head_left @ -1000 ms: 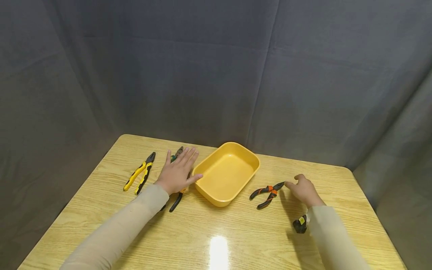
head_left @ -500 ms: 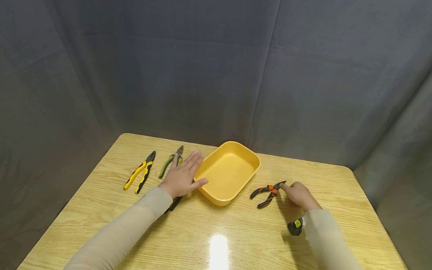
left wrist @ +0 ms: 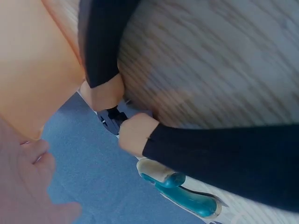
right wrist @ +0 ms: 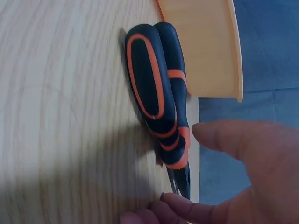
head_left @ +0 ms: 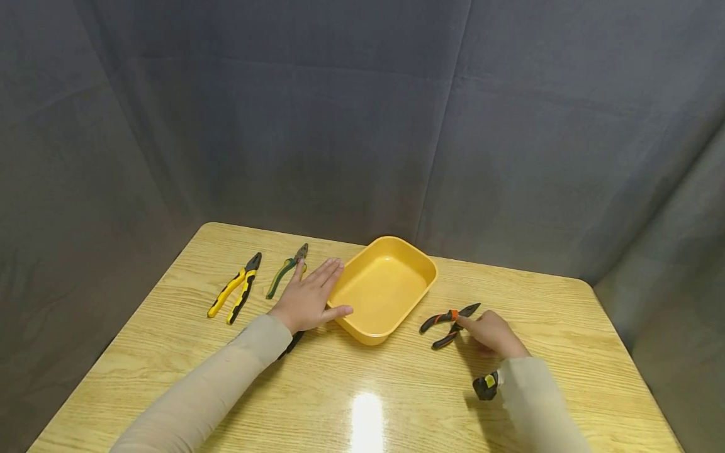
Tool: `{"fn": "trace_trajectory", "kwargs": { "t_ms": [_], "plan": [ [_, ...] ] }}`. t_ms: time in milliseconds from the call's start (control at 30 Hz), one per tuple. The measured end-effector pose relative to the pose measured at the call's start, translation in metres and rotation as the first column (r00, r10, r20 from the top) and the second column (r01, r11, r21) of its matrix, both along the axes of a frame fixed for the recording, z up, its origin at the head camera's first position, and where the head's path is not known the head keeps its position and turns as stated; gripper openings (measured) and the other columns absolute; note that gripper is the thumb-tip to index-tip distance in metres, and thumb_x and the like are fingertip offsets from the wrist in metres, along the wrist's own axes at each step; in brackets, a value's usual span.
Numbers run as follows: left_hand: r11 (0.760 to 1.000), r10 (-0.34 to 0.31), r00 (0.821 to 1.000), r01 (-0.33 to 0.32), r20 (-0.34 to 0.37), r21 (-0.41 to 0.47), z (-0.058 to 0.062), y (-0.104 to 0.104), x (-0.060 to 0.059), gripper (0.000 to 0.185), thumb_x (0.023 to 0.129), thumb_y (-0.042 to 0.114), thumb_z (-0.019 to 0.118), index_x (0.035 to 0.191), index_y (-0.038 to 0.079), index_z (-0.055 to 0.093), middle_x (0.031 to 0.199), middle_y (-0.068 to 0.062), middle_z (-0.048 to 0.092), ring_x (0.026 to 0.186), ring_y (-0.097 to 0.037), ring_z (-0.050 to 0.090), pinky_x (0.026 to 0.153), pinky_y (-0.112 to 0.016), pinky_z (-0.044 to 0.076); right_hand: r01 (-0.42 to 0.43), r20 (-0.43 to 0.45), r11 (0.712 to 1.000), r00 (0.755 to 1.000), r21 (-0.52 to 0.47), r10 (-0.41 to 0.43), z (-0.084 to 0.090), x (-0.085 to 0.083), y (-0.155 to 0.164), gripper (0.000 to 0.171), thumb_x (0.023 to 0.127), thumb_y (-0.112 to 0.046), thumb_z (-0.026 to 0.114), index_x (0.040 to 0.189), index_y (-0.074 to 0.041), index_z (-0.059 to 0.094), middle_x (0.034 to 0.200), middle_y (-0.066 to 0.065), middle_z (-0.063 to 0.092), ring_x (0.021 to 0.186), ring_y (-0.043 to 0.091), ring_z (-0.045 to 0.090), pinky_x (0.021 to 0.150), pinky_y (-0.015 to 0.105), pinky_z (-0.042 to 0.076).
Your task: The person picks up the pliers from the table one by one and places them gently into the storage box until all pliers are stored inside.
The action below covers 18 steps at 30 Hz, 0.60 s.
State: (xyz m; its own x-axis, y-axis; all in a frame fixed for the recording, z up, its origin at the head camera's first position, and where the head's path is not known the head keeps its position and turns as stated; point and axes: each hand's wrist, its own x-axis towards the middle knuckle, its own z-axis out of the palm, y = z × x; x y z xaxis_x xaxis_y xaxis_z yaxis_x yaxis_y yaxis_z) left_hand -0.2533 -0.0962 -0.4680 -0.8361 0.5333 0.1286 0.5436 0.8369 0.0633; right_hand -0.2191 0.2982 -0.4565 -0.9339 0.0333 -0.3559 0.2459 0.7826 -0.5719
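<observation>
Left hand [head_left: 308,302] has slid off the green pliers [head_left: 286,272] toward the yellow tray [head_left: 421,286], fingers flat and spread. Right hand [head_left: 491,333] has closed in on the orange-black pliers [head_left: 447,324], thumb and fingers either side of the nose, not clamped. Pliers' long axis: nose at hand, handles toward tray.

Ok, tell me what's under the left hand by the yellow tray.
A pair of pliers lies under the left hand: only its dark handle ends stick out near the wrist. The hand hides its head and colour markings. The hand lies flat beside the yellow tray.
</observation>
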Motion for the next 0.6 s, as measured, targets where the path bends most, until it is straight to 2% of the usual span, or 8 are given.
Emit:
{"fn": "trace_trajectory", "kwargs": {
  "t_ms": [267, 433, 600],
  "plan": [
    [1.000, -0.005, 1.000, 0.005, -0.005, -0.010, 0.001, 0.000, 0.000, 0.117, 0.083, 0.091, 0.007, 0.162, 0.007, 0.019, 0.168, -0.009, 0.018, 0.155, -0.023, 0.014, 0.121, -0.064, 0.010, -0.003, -0.019, 1.000, 1.000, 0.022, 0.004, -0.005, -0.001, -0.010, 0.052, 0.099, -0.041, 0.058, 0.054, -0.020, 0.040, 0.046, -0.008, 0.031, 0.040, 0.007, 0.027, 0.041, 0.021, 0.028],
    [1.000, -0.015, 1.000, 0.015, 0.005, 0.012, 0.001, 0.000, 0.000, 0.115, 0.085, 0.090, 0.011, 0.162, 0.005, 0.020, 0.168, -0.011, 0.019, 0.155, -0.024, 0.015, 0.121, -0.062, 0.011, 0.016, -0.010, 0.999, 1.000, 0.043, -0.016, -0.007, -0.001, -0.017, 0.047, 0.096, -0.039, 0.060, 0.058, -0.016, 0.048, 0.047, -0.006, 0.032, 0.042, 0.008, 0.026, 0.043, 0.022, 0.027],
    [0.999, -0.016, 1.000, 0.016, 0.019, 0.030, -0.001, 0.000, 0.000, 0.115, 0.085, 0.090, 0.013, 0.162, 0.005, 0.019, 0.168, -0.010, 0.018, 0.155, -0.024, 0.013, 0.122, -0.060, 0.009, 0.037, -0.046, 0.992, 0.998, 0.122, -0.032, -0.009, 0.000, -0.022, 0.042, 0.093, -0.037, 0.062, 0.060, -0.014, 0.052, 0.051, -0.003, 0.038, 0.046, 0.011, 0.030, 0.047, 0.024, 0.028]
  ]
}}
